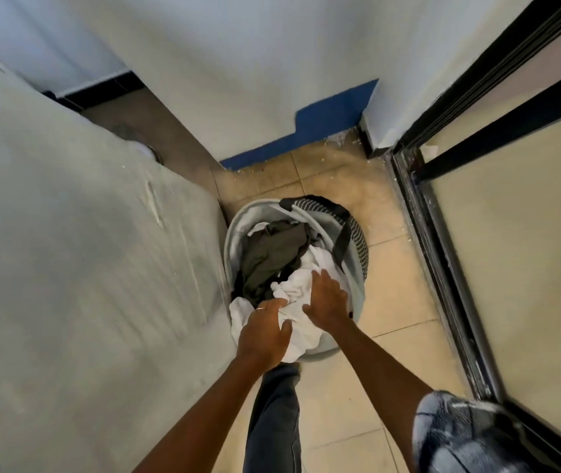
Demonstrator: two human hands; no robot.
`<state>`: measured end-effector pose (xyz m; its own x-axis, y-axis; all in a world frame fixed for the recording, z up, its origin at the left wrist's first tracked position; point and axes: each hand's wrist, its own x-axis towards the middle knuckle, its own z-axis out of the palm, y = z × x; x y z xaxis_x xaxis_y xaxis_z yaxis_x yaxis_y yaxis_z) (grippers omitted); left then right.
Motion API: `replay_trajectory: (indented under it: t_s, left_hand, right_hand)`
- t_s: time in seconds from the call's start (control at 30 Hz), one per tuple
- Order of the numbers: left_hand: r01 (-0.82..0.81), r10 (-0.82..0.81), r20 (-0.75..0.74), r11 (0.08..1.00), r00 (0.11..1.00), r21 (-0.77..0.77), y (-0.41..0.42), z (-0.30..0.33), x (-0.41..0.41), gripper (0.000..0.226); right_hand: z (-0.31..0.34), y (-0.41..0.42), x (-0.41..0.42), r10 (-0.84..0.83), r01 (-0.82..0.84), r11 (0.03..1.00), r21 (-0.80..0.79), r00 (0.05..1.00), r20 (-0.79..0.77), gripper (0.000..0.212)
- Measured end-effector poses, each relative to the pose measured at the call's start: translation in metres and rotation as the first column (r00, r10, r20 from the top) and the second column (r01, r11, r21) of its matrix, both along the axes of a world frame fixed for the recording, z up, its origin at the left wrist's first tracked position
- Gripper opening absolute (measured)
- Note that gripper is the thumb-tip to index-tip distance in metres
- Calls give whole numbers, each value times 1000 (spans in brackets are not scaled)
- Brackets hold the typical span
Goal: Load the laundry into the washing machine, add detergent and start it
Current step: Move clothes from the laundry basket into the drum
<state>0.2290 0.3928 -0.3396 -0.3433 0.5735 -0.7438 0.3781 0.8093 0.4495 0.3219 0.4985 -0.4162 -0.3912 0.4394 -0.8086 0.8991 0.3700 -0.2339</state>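
Observation:
A round grey laundry basket (238, 227) with a striped outside and a black strap stands on the tiled floor. Inside lie an olive-green garment (272, 257) and a crumpled white cloth (303, 322). My left hand (265, 332), with a ring on it, grips a fold of the white cloth at the basket's near rim. My right hand (326, 298) rests flat on the same cloth with its fingers spread. The big white surface on the left (77, 268) may be the washing machine; I cannot tell for sure.
A white wall with a blue base strip (306, 138) closes off the far end. A black-framed sliding door (443, 268) runs along the right. My leg in dark jeans (272, 421) stands just before the basket. White debris litters the floor corner.

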Motion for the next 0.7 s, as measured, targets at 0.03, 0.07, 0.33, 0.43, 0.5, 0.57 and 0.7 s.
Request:
replay_trajectory:
  t_s: [0.03,0.07,0.33,0.43,0.5,0.57,0.7]
  left_hand:
    - [5,-5,0,1000,1000,-1,-3,-4,-1,46]
    - [9,-9,5,1000,1000,-8,-7,-6,-3,45]
    - [29,-29,-2,995,1000,-99,-24,5,-9,44]
    - [25,-24,13,995,1000,-92,-17,22,-10,60]
    - [15,-11,50,997,999,-76,-11,36,-11,78]
    - [33,-30,86,999,996,-32,-4,56,-9,94]
    - [100,-102,51,994,993,51,4,94,-3,122]
  right_hand:
    - [-7,-1,2,-5,6,999,-34,999,34,85]
    - [-11,-5,4,1,3,998,-61,998,68,89]
    - [24,-32,11,-100,100,983,-154,995,4,51]
    - [60,-23,4,-258,246,951,-189,965,-41,50]
    - [86,-15,1,-386,343,897,-280,915,-116,37]
    - [125,-6,-1,-532,429,799,-422,832,-161,28]
    - [194,13,6,-638,473,662,-581,763,-106,31]
